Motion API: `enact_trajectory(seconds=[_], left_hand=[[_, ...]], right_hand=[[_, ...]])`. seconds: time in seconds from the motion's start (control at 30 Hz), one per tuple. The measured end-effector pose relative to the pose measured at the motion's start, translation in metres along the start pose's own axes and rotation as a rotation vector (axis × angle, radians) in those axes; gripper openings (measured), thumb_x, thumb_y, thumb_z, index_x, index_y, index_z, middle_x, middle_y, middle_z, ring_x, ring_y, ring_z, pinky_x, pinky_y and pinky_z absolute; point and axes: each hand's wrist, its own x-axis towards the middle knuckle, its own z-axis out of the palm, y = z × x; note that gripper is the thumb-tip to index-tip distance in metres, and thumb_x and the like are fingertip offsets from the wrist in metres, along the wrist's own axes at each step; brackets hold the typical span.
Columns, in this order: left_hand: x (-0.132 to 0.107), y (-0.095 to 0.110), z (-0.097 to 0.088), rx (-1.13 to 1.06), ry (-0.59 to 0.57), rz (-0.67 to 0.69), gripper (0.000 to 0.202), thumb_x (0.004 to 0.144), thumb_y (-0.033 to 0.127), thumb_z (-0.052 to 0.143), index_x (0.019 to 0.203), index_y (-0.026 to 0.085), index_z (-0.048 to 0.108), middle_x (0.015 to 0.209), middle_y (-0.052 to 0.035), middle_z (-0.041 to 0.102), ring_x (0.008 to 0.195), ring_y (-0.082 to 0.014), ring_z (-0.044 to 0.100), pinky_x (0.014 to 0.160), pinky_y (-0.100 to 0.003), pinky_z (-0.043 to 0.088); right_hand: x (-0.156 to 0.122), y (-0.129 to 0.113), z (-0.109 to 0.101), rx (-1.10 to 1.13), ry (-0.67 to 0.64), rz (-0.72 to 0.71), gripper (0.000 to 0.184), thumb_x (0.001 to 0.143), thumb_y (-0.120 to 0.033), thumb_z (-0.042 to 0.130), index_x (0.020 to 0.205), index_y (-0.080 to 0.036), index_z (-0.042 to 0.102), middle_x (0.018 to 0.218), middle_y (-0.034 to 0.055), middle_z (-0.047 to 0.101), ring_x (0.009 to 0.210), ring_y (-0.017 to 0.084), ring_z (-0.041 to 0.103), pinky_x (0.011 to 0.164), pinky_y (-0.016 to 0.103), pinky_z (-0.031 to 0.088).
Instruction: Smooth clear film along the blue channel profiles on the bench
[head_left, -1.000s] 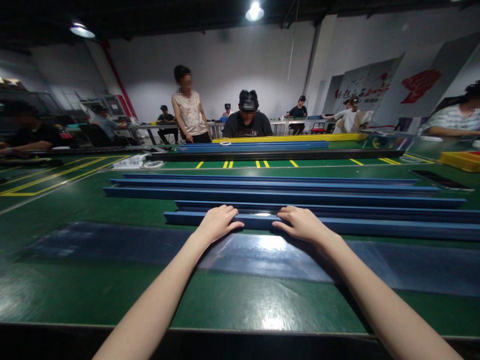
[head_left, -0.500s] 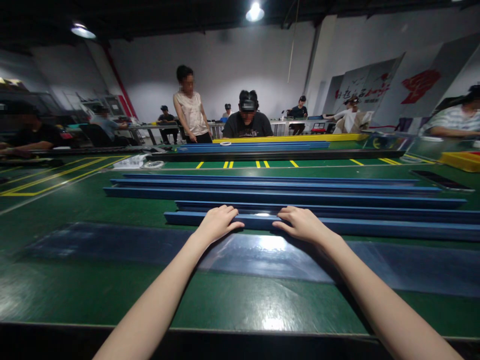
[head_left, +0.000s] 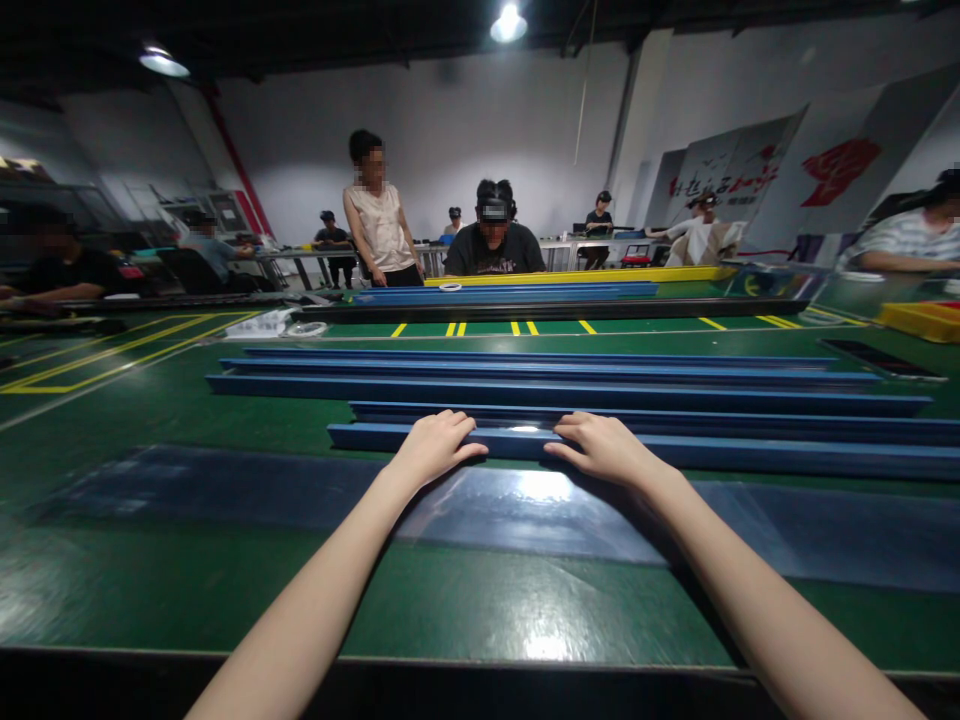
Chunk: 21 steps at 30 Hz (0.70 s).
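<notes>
A long blue channel strip [head_left: 765,455] with raised side walls lies crosswise on the green table in front of me. My left hand [head_left: 437,447] grips its near wall, fingers curled over the top and thumb on the front side. A short gap to the right, my right hand [head_left: 602,447] holds the same wall in the same way, thumb pointing left. The fingertips of both hands are partly hidden inside the channel. Closer to me, beneath my wrists, a clear, shiny plastic sheet [head_left: 517,515] lies flat across the table.
Beyond the held piece lie more blue channel strips [head_left: 540,388]. A phone [head_left: 881,360] and a yellow bin [head_left: 922,322] sit at the right. Farther back is a long black strip [head_left: 555,311]. A person [head_left: 495,250] sits opposite; others are around the room.
</notes>
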Motion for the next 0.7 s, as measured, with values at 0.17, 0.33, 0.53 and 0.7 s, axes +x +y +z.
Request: enact_trajectory(seconds=[0.17, 0.33, 0.53, 0.7], left_hand=[[-0.0002, 0.0006, 0.0005, 0.000, 0.000, 0.000, 0.036, 0.084, 0.051, 0.040, 0.088, 0.018, 0.054, 0.091, -0.0037, 0.061, 0.085, -0.0178, 0.056, 0.069, -0.026, 0.041], [-0.0002, 0.0007, 0.0005, -0.004, 0.001, -0.001, 0.036, 0.084, 0.051, 0.040, 0.088, 0.018, 0.054, 0.091, -0.0035, 0.061, 0.085, -0.0176, 0.056, 0.069, -0.025, 0.041], [0.0005, 0.0009, 0.0005, -0.005, -0.005, -0.001, 0.036, 0.084, 0.051, 0.040, 0.088, 0.018, 0.054, 0.091, -0.0038, 0.061, 0.086, -0.0178, 0.056, 0.069, -0.026, 0.041], [0.0002, 0.0009, 0.0006, -0.004, -0.002, -0.002, 0.036, 0.083, 0.051, 0.040, 0.088, 0.018, 0.054, 0.091, -0.0037, 0.061, 0.085, -0.0180, 0.056, 0.069, -0.026, 0.041]], right_hand=[[-0.0001, -0.0013, -0.0024, 0.009, -0.023, 0.017, 0.042, 0.087, -0.046, 0.031, 0.086, -0.019, 0.063, 0.090, 0.0066, 0.062, 0.086, 0.018, 0.057, 0.068, 0.024, 0.037], [-0.0004, -0.0009, -0.0026, 0.012, -0.021, 0.016, 0.041, 0.087, -0.045, 0.031, 0.086, -0.019, 0.063, 0.090, 0.0066, 0.062, 0.086, 0.018, 0.057, 0.068, 0.024, 0.037], [-0.0004, 0.0006, -0.0006, 0.006, -0.011, 0.000, 0.043, 0.088, -0.046, 0.029, 0.084, -0.018, 0.063, 0.087, 0.0064, 0.062, 0.085, 0.018, 0.057, 0.068, 0.024, 0.037], [-0.0006, -0.0006, -0.0013, 0.008, -0.007, 0.007, 0.043, 0.088, -0.046, 0.030, 0.084, -0.018, 0.063, 0.087, 0.0063, 0.062, 0.084, 0.017, 0.057, 0.068, 0.024, 0.037]])
